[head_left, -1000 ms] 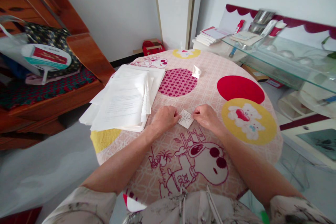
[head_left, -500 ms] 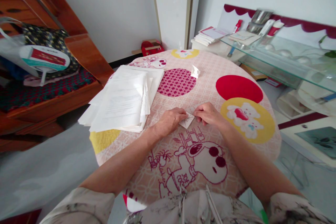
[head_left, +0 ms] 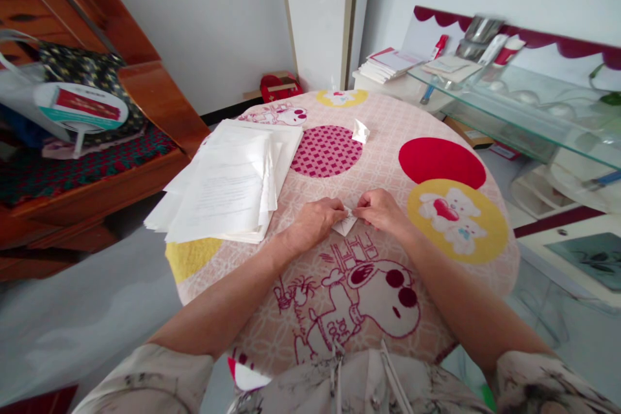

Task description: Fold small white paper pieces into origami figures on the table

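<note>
A small folded piece of white paper (head_left: 345, 226) lies on the round table (head_left: 388, 129), which wears a pink cartoon-print cloth. My left hand (head_left: 316, 222) presses on the paper's left side with curled fingers. On its right side my right hand (head_left: 381, 209) pinches it, and the two sets of fingertips nearly meet over it. Most of the paper is hidden under my fingers. A second small folded paper piece (head_left: 361, 132) sits farther back on the table, apart from both hands.
A thick stack of white sheets (head_left: 231, 182) covers the table's left part. A wooden bench (head_left: 97, 142) with a bag and a round fan stands to the left. A glass shelf (head_left: 514, 110) with books and metal cups runs along the right.
My hands have drawn closer together over the small paper, which now shows less than before. The view shifted slightly.
</note>
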Available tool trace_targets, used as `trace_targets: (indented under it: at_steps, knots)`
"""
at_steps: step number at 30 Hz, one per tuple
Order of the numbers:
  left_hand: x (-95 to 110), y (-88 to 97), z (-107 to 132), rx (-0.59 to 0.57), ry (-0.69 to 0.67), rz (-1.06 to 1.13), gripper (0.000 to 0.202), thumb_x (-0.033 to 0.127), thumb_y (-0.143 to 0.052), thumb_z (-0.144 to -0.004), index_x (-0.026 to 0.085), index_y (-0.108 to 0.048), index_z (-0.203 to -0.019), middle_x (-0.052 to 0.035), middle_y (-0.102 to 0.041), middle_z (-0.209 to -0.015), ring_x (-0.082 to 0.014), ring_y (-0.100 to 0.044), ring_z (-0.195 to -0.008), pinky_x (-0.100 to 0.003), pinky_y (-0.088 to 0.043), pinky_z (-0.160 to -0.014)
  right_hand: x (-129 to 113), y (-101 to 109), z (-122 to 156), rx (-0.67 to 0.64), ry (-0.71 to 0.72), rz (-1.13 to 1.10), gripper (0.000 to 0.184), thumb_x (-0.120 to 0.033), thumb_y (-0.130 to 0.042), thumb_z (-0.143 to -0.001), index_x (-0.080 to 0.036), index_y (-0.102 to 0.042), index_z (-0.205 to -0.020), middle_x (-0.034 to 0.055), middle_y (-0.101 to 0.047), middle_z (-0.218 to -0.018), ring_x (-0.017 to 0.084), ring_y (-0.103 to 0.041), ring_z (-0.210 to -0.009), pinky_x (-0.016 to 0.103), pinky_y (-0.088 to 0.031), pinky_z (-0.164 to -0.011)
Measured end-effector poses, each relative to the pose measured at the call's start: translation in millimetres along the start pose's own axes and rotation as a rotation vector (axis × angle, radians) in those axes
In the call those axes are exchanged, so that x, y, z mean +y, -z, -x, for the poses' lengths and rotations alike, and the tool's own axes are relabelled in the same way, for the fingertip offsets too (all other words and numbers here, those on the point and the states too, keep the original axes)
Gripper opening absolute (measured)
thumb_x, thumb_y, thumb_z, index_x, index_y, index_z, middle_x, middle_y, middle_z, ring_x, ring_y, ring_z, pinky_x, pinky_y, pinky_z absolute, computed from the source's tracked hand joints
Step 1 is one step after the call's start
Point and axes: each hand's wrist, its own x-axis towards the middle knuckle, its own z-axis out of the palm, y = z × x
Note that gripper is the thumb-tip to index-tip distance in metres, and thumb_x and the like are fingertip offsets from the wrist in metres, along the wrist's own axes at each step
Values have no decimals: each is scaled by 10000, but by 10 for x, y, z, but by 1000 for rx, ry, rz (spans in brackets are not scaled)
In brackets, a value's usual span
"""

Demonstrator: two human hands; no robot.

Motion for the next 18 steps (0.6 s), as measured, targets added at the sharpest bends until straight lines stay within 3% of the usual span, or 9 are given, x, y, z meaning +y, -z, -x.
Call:
trace_targets:
  at_steps: [5,10,14,18]
  knots:
    - [13,19,-3,-28,46,-2,293,101,-537,-945,217,-769,-1081,-64,-745,-1096,-189,-695,-1000,-279,-561,-882,-15,12,15,24,4,42,155,-86,-675,-798,-175,-630,-679,6,-625,-542,117,-561,-473,222,-380,-471]
    - [30,31,-13,-54,53,-19,330,78,-529,-943,215,-770,-1122,-70,-746,-1141,-204,-698,-1029,-294,-565,-881,28,30,32,29,-20,-70,180,-1,-593,-745,-173,-628,-708,-29,-587,-511,108,-542,-415,216,-388,-444]
    - [19,23,-22,-63,40,-55,358,64,-529,-939,214,-770,-1157,-78,-750,-1156,-229,-702,-1048,-319,-574,-869,30,-18,28,57,88,-280,138,-44,-595,-774,-174,-625,-740,-30,-608,-569,101,-555,-439,215,-401,-450]
    - [-25,9,-29,-45,29,-13,366,48,-530,-919,228,-783,-1113,-53,-754,-1142,-207,-706,-1029,-303,-574,-872,3,-98,-6,41,142,-173,148,-60,-640,-736,-185,-625,-659,1,-612,-557,126,-566,-490,239,-399,-474]
